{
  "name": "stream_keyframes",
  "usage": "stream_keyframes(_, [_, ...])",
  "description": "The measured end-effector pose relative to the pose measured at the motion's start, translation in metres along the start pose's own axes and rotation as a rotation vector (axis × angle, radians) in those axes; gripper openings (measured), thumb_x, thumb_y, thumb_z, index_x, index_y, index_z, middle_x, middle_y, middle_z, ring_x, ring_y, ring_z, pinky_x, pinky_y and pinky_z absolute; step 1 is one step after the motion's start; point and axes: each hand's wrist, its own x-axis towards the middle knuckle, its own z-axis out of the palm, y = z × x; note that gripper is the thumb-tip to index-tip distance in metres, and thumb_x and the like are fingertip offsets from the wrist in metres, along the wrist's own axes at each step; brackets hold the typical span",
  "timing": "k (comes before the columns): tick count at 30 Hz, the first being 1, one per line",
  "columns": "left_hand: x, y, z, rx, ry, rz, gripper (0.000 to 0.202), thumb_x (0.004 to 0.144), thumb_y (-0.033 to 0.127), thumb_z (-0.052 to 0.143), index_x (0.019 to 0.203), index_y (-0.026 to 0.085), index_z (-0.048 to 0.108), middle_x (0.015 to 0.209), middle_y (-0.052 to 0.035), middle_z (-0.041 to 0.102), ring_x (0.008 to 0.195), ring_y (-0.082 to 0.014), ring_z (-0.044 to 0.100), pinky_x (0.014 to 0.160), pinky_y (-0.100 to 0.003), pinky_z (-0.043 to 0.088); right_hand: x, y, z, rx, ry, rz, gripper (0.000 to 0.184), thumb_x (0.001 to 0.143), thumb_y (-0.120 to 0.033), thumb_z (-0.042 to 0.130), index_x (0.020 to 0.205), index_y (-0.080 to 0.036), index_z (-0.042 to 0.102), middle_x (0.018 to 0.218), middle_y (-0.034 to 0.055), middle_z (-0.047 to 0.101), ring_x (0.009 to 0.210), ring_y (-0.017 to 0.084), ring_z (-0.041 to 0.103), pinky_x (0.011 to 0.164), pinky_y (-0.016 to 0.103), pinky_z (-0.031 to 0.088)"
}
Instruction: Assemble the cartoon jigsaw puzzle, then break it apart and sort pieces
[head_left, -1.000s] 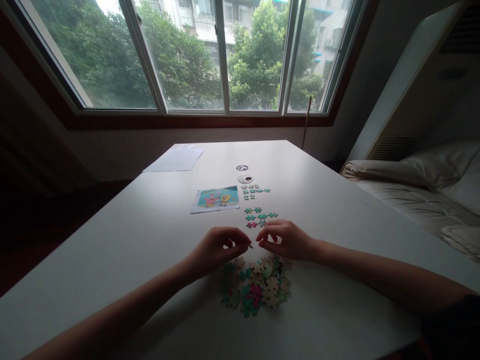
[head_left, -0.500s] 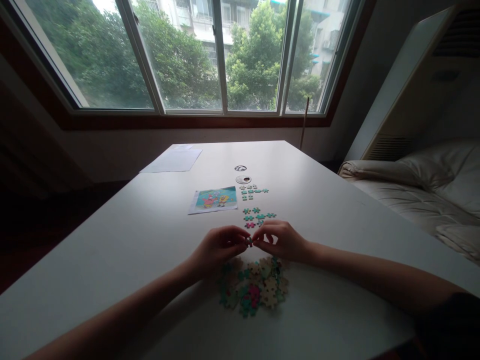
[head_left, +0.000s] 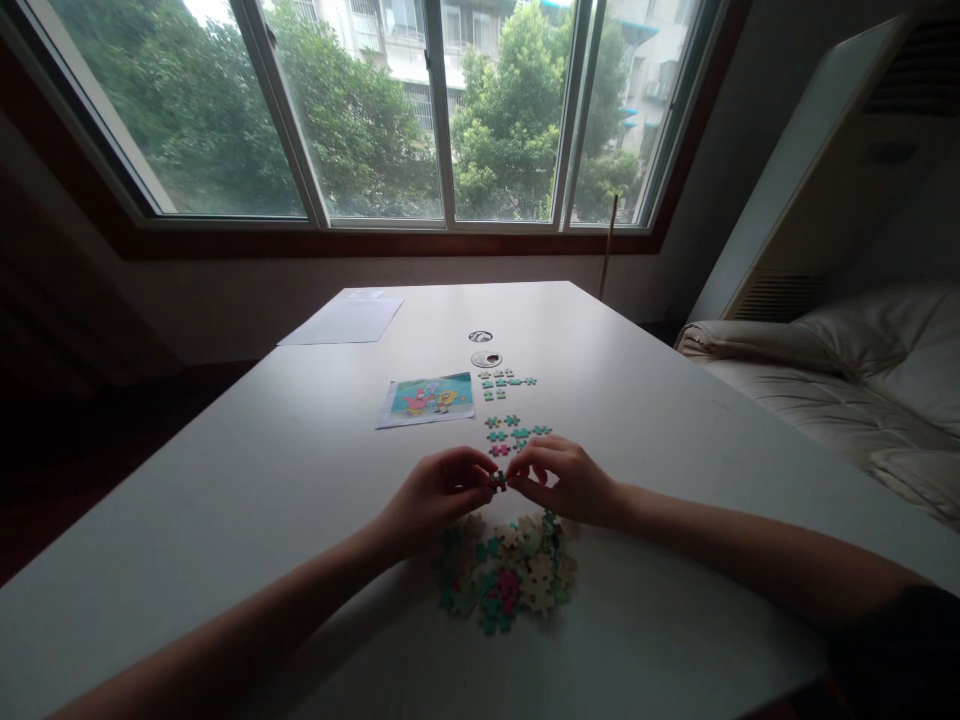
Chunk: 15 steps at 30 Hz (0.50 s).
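Note:
Between my two hands is a small dark puzzle piece (head_left: 498, 481), raised over the table. My left hand (head_left: 442, 490) pinches it from the left, thumb and forefinger closed. From the other side my right hand (head_left: 559, 478) grips its right edge between thumb and fingertip. Just below my hands lies a heap of puzzle pieces (head_left: 510, 575), in teal, cream and pink. Beyond my fingers, several loose pieces (head_left: 498, 437) are laid out in short rows, with another group of teal pieces (head_left: 501, 384) farther back.
A printed cartoon picture (head_left: 431, 398) lies left of the rows on the white table (head_left: 262, 450). Two round grommets (head_left: 487, 359) are set in the tabletop. White paper (head_left: 345, 318) is at the far left corner; a sofa (head_left: 825, 370) stands to the right.
The held piece has turned slightly between my fingers and risen a touch. My right hand has shifted a little upward; the heap and rows stay the same.

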Motion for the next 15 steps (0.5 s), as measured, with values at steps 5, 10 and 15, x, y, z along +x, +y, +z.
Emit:
stream_keyframes(5, [-0.002,0.007,-0.006,0.236,0.013,-0.018,0.026,0.072,0.022,0.06,0.096,0.015,0.055,0.075,-0.0016,0.062,0.069,-0.0125,0.058,0.063,-0.025,0.047,0.002,0.01,-0.011,-0.036,0.084,0.028,0.009,0.081,-0.024,0.054,0.08,-0.018,0.06,0.068,0.0007,0.06,0.055,0.007,0.049,0.059,0.022,0.042])
stream_keyframes(10, [-0.003,0.02,-0.019,0.636,-0.142,-0.004,0.015,0.072,0.02,0.057,0.087,0.016,0.061,0.067,0.0006,0.059,0.061,-0.0103,0.054,0.054,-0.019,0.041,0.002,0.029,-0.031,-0.084,0.225,0.123,0.011,0.081,-0.026,0.053,0.08,-0.018,0.06,0.07,0.0022,0.06,0.054,0.008,0.049,0.056,0.023,0.043])
stream_keyframes(15, [-0.005,0.027,-0.028,0.833,-0.324,0.034,0.019,0.075,0.022,0.056,0.092,0.019,0.062,0.076,-0.0015,0.061,0.069,-0.0129,0.055,0.063,-0.023,0.043,0.0,0.039,-0.038,-0.153,0.238,0.111,0.011,0.081,-0.026,0.053,0.08,-0.018,0.061,0.07,0.0021,0.061,0.054,0.008,0.048,0.057,0.024,0.043])
